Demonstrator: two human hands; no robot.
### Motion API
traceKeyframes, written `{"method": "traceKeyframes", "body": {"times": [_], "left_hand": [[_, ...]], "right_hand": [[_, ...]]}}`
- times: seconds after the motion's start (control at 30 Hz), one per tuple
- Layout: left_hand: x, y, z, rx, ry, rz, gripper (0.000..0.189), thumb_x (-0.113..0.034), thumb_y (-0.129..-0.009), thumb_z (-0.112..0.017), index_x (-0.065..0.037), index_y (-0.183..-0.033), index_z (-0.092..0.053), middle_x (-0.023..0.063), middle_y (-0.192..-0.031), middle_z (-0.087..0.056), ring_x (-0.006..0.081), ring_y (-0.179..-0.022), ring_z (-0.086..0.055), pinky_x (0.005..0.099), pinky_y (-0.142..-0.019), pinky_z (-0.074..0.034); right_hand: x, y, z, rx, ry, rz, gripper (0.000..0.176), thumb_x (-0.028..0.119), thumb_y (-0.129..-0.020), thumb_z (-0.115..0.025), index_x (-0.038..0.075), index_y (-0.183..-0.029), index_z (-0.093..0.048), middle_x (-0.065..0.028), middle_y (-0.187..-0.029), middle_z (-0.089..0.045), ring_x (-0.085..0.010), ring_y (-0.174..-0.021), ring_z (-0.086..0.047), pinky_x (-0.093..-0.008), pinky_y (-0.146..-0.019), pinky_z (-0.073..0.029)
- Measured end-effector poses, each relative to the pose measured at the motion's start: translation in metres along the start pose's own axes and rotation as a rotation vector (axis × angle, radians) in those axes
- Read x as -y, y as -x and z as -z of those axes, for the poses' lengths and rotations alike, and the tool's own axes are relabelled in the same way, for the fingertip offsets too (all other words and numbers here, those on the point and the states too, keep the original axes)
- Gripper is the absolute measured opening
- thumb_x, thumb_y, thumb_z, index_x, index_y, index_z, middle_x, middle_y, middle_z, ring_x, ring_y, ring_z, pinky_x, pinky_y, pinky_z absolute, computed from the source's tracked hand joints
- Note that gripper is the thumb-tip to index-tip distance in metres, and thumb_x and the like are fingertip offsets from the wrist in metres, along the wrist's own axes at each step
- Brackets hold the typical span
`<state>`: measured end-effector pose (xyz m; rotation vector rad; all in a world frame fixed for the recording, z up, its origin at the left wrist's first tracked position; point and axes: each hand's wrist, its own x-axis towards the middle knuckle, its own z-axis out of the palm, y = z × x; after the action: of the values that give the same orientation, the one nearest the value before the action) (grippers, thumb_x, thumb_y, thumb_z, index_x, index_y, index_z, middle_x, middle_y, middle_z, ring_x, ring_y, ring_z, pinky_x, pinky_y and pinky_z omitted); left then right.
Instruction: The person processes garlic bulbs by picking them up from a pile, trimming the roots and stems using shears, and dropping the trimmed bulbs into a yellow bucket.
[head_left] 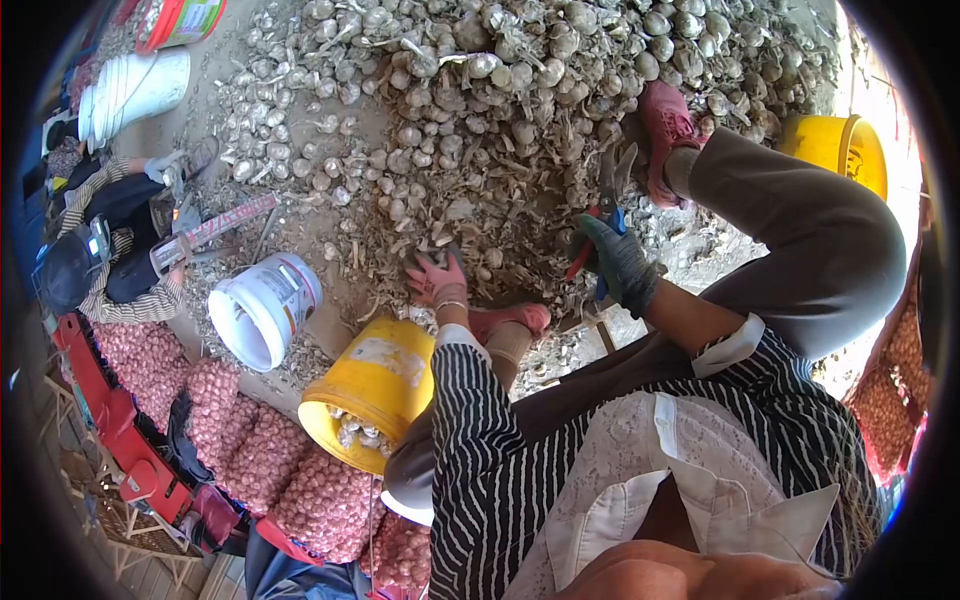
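My left hand (437,278), in a pink glove, reaches down among garlic bulbs and dry husks, its fingers spread and touching them. No bulb shows clearly in its grasp. Closed around the handles of pruning shears (608,212) is my right hand (622,265), in a dark green glove. The shears have red and blue handles, and their blades point away from me over the litter. A large heap of garlic bulbs (530,60) with dry stalks spreads in front of both hands. Beside my left forearm a yellow bucket (375,365) lies tilted, with trimmed bulbs inside.
A white bucket (265,310) stands left of the yellow one. Full mesh sacks of garlic (320,495) line the lower left. Another person (120,235) sits at the left. Another yellow bucket (840,150) lies beyond my right knee. My pink shoes (668,140) flank the litter.
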<state>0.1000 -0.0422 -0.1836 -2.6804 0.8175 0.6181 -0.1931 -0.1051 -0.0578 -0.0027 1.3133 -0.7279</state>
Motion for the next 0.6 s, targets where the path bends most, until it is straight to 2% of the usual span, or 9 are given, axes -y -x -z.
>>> {"method": "traceKeyframes", "body": {"times": [0.03, 0.13, 0.2, 0.23, 0.3, 0.43, 0.5, 0.53, 0.6], "left_hand": [[-0.013, 0.018, -0.001, -0.06, 0.026, -0.098, 0.085, -0.061, -0.081, -0.055, -0.016, -0.147, -0.025, 0.0177, -0.151, -0.016, 0.0402, -0.139, -0.013, 0.0593, -0.109, -0.014], [-0.064, 0.082, -0.009, -0.163, -0.072, -0.375, 0.083, -0.062, -0.08, -0.054, -0.014, -0.144, -0.033, 0.0191, -0.148, -0.022, 0.0419, -0.138, -0.016, 0.0621, -0.107, -0.014], [-0.091, 0.113, 0.0, -0.124, -0.057, -0.738, 0.077, -0.055, -0.078, -0.06, -0.011, -0.138, -0.042, 0.0205, -0.145, -0.027, 0.0439, -0.135, -0.021, 0.0654, -0.105, -0.015], [-0.105, 0.12, 0.004, -0.122, -0.051, -0.747, 0.077, -0.055, -0.078, -0.06, -0.011, -0.138, -0.042, 0.0205, -0.145, -0.027, 0.0439, -0.135, -0.021, 0.0654, -0.105, -0.015], [-0.131, 0.123, 0.0, -0.207, 0.01, -1.017, 0.067, -0.046, -0.077, -0.065, -0.01, -0.132, -0.049, 0.019, -0.14, -0.035, 0.0417, -0.126, -0.035, 0.06, -0.104, -0.024], [-0.2, 0.089, -0.017, 0.023, 0.451, -1.18, 0.065, -0.042, -0.079, -0.062, -0.009, -0.133, -0.047, 0.0233, -0.138, -0.038, 0.0432, -0.115, -0.047, 0.0535, -0.096, -0.037], [-0.23, 0.089, -0.01, -0.018, 0.077, -1.186, 0.061, -0.033, -0.081, -0.061, -0.015, -0.136, -0.044, 0.0213, -0.142, -0.032, 0.0362, -0.105, -0.054, 0.0452, -0.088, -0.044], [-0.237, 0.088, -0.01, -0.019, 0.077, -1.197, 0.061, -0.033, -0.081, -0.061, -0.015, -0.136, -0.044, 0.0213, -0.142, -0.032, 0.0362, -0.105, -0.054, 0.0452, -0.088, -0.044], [-0.249, 0.094, -0.003, -0.024, -0.33, -1.173, 0.065, -0.035, -0.08, -0.062, -0.022, -0.14, -0.039, 0.0187, -0.147, -0.025, 0.0322, -0.102, -0.055, 0.0428, -0.086, -0.045]], "right_hand": [[-0.002, -0.002, 0.004, 0.002, 0.058, -0.012, 0.026, 0.033, -0.085, -0.066, 0.007, -0.089, -0.062, -0.0054, -0.078, -0.063, -0.0189, -0.068, -0.063, -0.0321, -0.063, -0.052], [-0.002, -0.005, 0.004, -0.013, -0.001, 0.005, 0.025, 0.032, -0.086, -0.066, 0.007, -0.089, -0.061, -0.0056, -0.079, -0.063, -0.0186, -0.069, -0.063, -0.032, -0.064, -0.052], [0.0, -0.009, 0.007, -0.042, 0.018, 0.012, 0.024, 0.031, -0.086, -0.066, 0.008, -0.089, -0.061, -0.0057, -0.078, -0.063, -0.0186, -0.07, -0.063, -0.0319, -0.064, -0.052], [0.002, -0.01, 0.005, -0.057, -0.002, 0.034, 0.023, 0.03, -0.086, -0.065, 0.008, -0.089, -0.06, -0.0057, -0.078, -0.062, -0.0186, -0.07, -0.063, -0.0319, -0.064, -0.052], [0.006, -0.011, 0.006, -0.088, -0.026, 0.061, 0.023, 0.03, -0.086, -0.065, 0.008, -0.089, -0.06, -0.0056, -0.077, -0.062, -0.0187, -0.07, -0.062, -0.0319, -0.064, -0.052], [0.013, -0.007, 0.004, -0.063, -0.12, 0.132, 0.02, 0.024, -0.089, -0.062, 0.005, -0.096, -0.058, -0.0077, -0.083, -0.062, -0.0208, -0.071, -0.063, -0.0338, -0.067, -0.053], [0.014, -0.006, 0.005, -0.056, -0.113, 0.153, 0.021, 0.025, -0.089, -0.062, 0.005, -0.096, -0.058, -0.0076, -0.082, -0.062, -0.0205, -0.071, -0.063, -0.0336, -0.066, -0.053], [0.014, -0.006, 0.006, -0.049, -0.105, 0.172, 0.021, 0.025, -0.089, -0.062, 0.006, -0.095, -0.058, -0.0074, -0.082, -0.063, -0.0202, -0.071, -0.063, -0.0334, -0.066, -0.053], [0.017, -0.006, 0.006, -0.072, -0.116, 0.187, 0.021, 0.025, -0.089, -0.062, 0.006, -0.096, -0.058, -0.0073, -0.081, -0.063, -0.0199, -0.071, -0.063, -0.0331, -0.065, -0.053]]}}
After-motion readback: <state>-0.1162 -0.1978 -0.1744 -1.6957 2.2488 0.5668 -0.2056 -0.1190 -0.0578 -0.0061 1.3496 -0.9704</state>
